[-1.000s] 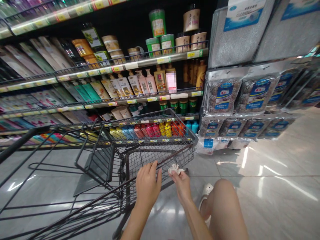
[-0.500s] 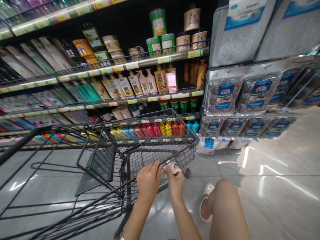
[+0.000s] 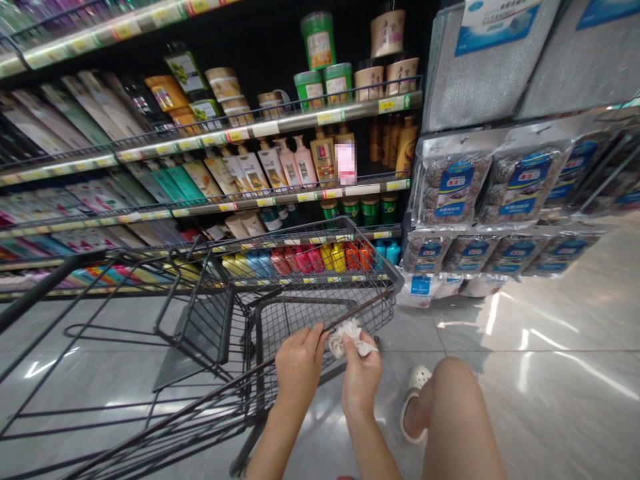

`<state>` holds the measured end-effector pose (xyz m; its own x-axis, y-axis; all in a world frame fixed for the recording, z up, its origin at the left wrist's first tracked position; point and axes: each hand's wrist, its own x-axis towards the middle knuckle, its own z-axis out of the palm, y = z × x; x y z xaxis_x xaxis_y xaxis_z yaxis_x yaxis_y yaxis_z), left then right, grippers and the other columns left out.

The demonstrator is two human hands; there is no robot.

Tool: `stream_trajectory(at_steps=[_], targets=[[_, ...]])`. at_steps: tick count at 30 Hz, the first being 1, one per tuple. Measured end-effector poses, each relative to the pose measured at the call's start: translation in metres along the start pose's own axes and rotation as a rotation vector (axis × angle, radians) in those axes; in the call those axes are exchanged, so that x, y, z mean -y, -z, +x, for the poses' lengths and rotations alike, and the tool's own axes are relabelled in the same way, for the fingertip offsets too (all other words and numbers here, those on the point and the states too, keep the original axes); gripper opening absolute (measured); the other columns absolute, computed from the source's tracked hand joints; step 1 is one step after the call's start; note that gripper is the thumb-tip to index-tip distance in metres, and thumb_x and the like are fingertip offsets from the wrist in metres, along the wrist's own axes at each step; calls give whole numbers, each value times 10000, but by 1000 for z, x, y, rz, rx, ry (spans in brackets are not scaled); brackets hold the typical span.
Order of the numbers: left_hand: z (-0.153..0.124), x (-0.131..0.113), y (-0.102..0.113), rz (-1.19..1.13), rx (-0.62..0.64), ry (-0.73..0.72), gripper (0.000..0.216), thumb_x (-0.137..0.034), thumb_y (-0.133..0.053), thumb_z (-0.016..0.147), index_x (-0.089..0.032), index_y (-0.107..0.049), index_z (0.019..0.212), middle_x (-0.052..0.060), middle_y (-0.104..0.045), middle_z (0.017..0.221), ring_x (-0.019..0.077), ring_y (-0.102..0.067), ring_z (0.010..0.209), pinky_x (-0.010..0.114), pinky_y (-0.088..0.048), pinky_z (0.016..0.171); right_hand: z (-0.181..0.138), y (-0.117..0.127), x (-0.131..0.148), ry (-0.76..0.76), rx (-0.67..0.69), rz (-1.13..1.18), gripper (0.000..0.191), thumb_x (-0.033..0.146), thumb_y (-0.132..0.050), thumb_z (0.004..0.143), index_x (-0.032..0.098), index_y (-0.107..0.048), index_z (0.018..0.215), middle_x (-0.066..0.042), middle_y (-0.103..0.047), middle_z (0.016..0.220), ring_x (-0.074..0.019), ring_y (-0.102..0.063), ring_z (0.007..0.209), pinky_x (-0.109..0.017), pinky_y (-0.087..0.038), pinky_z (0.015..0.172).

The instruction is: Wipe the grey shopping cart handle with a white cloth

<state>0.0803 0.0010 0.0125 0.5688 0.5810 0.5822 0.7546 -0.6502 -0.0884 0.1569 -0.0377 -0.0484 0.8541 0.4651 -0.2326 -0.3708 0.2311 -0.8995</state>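
Note:
My left hand is closed over the brown-topped side rail of a dark wire shopping cart, its fingertips near the rail's upper side. Just to the right, my right hand pinches a crumpled whitish tissue between thumb and fingers. The tissue bunches up beside the rail, with a small gap between it and the left fingertips. Part of the rail is hidden beneath the left hand.
Beyond the cart, a store shelf carries rows of bottles and jars. Packs of steel scourers hang at the right. A bent knee and a white clog are over the grey tiled floor.
My right hand has shifted a little to the right with the tissue, away from the left hand, and more of the tissue shows. The left hand stays at the rail.

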Motion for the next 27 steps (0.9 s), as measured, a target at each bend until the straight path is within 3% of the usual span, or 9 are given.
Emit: stream_trajectory(at_steps=[3, 5, 12, 23, 27], targets=[[0, 0, 0, -15, 2, 0, 237, -279, -452, 913, -168, -661, 911, 19, -653, 628, 141, -604, 583, 248, -407, 566, 4, 1, 9, 346, 22, -184, 173, 242, -585, 751, 166, -660, 887, -90, -633, 1002, -208, -594, 972, -347, -463, 878], [0, 0, 1, -18, 10, 5, 230, -276, -458, 909, -167, -660, 922, 23, -658, 637, 141, -609, 594, 248, -409, 569, 6, 2, 10, 499, 69, -265, 186, 179, -519, 772, 187, -669, 881, -82, -614, 996, -201, -584, 983, -361, -451, 895], [0, 0, -1, 19, 7, 6, 221, -284, -464, 907, -177, -657, 928, 21, -663, 648, 133, -599, 588, 247, -415, 579, 16, 15, -18, 663, 157, -334, 303, 87, -430, 743, 199, -660, 905, -88, -590, 1050, -215, -571, 1017, -410, -442, 911], [0, -1, -1, 15, -21, 1, 223, -284, -470, 908, -172, -664, 910, 16, -653, 644, 135, -599, 586, 249, -415, 586, 42, 44, -70, 502, 92, -332, 289, 120, -425, 709, 178, -658, 869, -95, -585, 1037, -210, -561, 1024, -391, -429, 921], [-1, 0, -2, 5, -31, 5, 219, -286, -483, 904, -168, -667, 913, 18, -658, 651, 134, -602, 591, 248, -416, 594, 55, 48, -94, 185, -99, -204, 200, 197, -536, 644, 170, -663, 795, -85, -630, 960, -224, -581, 977, -374, -432, 904]])
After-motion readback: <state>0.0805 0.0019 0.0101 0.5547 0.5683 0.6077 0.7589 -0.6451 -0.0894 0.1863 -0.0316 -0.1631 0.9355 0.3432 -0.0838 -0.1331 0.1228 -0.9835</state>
